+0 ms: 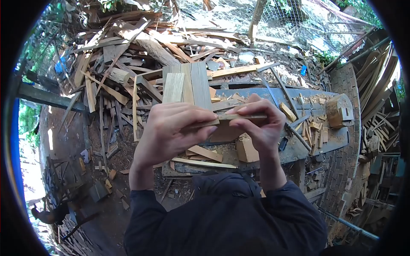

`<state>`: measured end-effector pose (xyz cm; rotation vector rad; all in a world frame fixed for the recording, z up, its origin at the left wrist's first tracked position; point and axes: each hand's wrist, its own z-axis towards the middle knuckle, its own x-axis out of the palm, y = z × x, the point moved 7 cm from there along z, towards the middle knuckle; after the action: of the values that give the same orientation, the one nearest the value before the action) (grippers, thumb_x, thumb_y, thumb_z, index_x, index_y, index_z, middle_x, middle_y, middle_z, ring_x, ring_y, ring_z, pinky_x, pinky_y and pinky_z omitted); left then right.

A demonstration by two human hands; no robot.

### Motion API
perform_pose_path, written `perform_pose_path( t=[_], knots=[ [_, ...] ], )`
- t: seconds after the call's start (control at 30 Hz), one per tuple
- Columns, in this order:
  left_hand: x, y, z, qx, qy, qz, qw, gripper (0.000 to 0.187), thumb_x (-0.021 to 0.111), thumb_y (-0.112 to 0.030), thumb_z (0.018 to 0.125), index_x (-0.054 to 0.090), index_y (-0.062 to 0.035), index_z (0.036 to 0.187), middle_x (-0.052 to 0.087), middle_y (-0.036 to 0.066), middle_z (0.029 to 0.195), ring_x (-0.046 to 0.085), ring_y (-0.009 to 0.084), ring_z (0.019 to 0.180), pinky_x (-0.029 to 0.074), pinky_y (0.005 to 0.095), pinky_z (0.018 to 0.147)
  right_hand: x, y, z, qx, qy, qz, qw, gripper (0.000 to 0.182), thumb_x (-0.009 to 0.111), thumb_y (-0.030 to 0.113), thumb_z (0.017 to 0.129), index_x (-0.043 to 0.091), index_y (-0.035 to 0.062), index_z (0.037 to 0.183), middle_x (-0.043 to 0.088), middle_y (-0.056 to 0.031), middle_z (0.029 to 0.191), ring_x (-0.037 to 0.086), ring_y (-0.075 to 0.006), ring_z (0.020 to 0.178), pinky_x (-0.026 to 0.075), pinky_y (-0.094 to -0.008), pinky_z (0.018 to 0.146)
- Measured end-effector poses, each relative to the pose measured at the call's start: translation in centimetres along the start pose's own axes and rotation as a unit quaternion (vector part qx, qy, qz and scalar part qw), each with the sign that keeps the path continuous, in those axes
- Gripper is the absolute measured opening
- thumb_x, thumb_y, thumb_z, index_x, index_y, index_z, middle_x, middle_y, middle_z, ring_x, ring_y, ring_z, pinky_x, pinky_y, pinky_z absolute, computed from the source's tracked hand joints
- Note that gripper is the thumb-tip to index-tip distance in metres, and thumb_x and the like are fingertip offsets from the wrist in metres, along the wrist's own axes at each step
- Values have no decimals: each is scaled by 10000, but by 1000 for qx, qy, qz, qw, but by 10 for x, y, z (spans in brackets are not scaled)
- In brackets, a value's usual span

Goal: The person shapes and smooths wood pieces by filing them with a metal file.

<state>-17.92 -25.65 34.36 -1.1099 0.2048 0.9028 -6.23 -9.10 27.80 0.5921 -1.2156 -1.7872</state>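
Note:
My left hand (164, 130) is closed, thumb and fingers pinching a thin wooden piece (205, 124) whose end shows by the fingertips. Closed likewise, my right hand (262, 123) grips a flat wooden piece (245, 116) from its far end. The two pieces come together between my hands, held up over the workbench; I cannot tell whether they are joined. Below them, a wooden block (247, 150) stands on the bench near its front edge. Loose strips, including a long pale one (205, 163), lie beside it.
The workbench (265, 164) carries wood scraps and sawdust. Flat boards (198, 85) lie at its far left side. A metal frame (284, 89) and a large wood block (339, 112) sit to the right. Behind rises a heap of offcuts (124, 55), and a brick wall (346, 149) runs along the right.

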Motion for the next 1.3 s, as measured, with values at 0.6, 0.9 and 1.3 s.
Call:
perform_pose_path(
  t=[0.6, 0.9, 1.3],
  knots=[
    [50, -91, -31, 99, -11, 20, 995, 215, 899, -148, 763, 761, -90, 918, 804, 54, 890, 719, 159, 678, 464, 278, 596, -29, 90, -75, -209, 57, -50, 975, 312, 946, 98, 735, 730, 62, 959, 807, -109, 902, 653, -162, 735, 519, -264, 640],
    [60, -102, -32, 107, 16, 9, 994, 216, 880, -134, 774, 755, -82, 943, 800, 62, 908, 729, 170, 703, 472, 281, 589, -37, 99, -90, -239, 37, -61, 968, 303, 947, 120, 744, 740, 60, 957, 806, -103, 880, 666, -160, 735, 524, -247, 621],
    [60, -113, -39, 125, 21, 25, 992, 213, 859, -158, 809, 751, -70, 969, 785, 69, 889, 703, 189, 670, 457, 300, 574, -35, 105, -94, -228, 59, -64, 970, 318, 956, 119, 730, 734, 53, 949, 799, -94, 859, 663, -162, 728, 522, -254, 611]
  ],
)
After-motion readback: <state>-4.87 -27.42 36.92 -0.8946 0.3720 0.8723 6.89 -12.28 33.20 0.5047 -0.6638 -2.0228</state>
